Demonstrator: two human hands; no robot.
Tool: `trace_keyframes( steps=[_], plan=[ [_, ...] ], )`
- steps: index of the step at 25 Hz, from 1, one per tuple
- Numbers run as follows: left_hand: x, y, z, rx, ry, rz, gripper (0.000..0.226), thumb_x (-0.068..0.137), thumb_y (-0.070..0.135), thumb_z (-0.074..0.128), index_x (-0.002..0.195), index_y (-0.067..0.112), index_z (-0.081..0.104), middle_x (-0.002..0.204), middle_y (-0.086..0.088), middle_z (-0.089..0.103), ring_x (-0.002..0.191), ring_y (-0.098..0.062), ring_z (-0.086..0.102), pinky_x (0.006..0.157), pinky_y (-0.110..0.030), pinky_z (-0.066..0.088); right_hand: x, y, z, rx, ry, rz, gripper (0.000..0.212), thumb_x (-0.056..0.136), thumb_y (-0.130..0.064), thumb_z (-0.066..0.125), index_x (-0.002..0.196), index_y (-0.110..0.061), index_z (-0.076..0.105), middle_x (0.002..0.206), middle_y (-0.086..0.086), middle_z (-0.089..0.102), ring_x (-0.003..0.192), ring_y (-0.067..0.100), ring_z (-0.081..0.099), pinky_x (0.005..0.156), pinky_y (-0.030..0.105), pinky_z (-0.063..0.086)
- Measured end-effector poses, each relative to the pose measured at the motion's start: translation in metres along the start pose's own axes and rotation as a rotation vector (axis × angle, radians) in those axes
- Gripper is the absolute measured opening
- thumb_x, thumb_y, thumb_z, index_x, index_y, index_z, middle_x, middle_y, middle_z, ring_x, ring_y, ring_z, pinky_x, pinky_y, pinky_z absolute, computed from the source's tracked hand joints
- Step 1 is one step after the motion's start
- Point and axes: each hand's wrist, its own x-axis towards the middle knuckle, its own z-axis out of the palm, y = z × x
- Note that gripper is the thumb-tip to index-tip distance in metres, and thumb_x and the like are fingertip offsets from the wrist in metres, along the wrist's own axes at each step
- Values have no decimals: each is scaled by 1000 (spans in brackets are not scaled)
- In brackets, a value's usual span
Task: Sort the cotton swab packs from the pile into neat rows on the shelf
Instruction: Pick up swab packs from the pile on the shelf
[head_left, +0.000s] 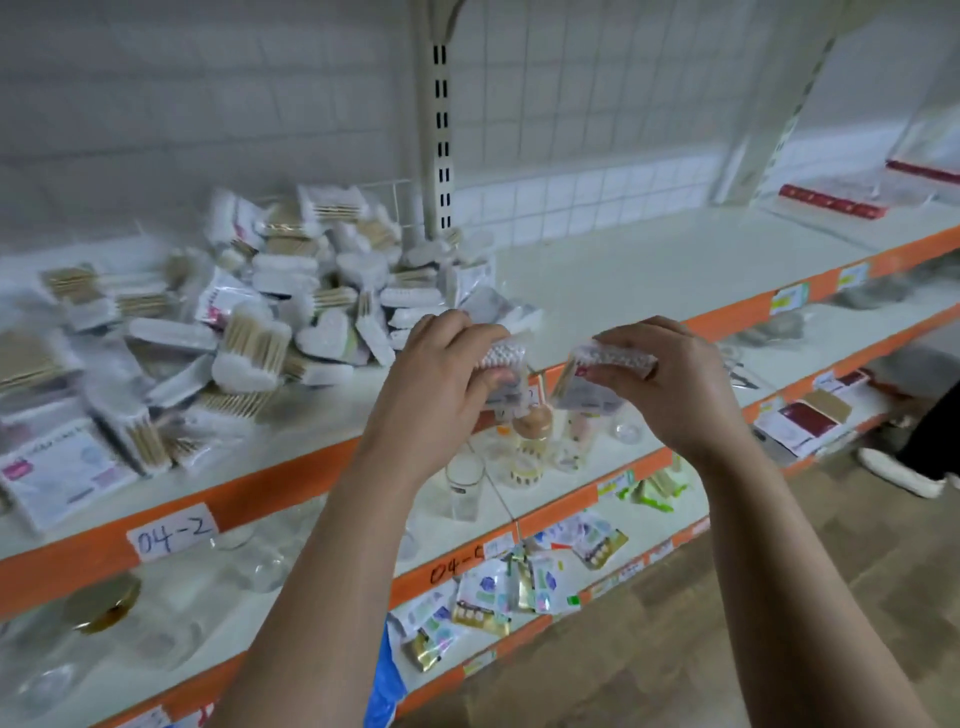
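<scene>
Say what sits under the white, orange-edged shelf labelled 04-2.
The next shelf down holds clear drinking glasses, a gold-lidded glass jar and small printed bottles. The left forearm covers its middle; its back is hidden by the upper shelf.

A pile (270, 322) of cotton swab packs on the shelf (649, 275), two more held up.
The pile is made of clear packs with white tips and pale wooden sticks, strewn at all angles over the left of the white, orange-edged shelf. Before its near edge a left pack (506, 364) is pinched in the left hand (441, 374) and a right pack (608, 364) in the right hand (680, 379), apart, white tips uppermost.
</scene>
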Motion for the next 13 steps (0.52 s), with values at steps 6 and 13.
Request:
trace_keyframes(
  steps=[6,13],
  plan=[
    [81,-2,63,-1,23,-26,33,88,25,65,118,11,61,106,-5,57,104,-23,51,88,-20,33,77,82,9,17,2,-4,25,73,-18,78,94,-12,66,86,-4,62,77,4,49,69,3,33],
    [175,17,141,88,76,-197,32,86,25,68,112,7,61,107,-5,59,101,-25,54,86,-18,30,199,195,14,119,-148,-131,20,75,-14,75,93,-14,67,85,-4,63,77,6,51,68,8,36]
  ],
)
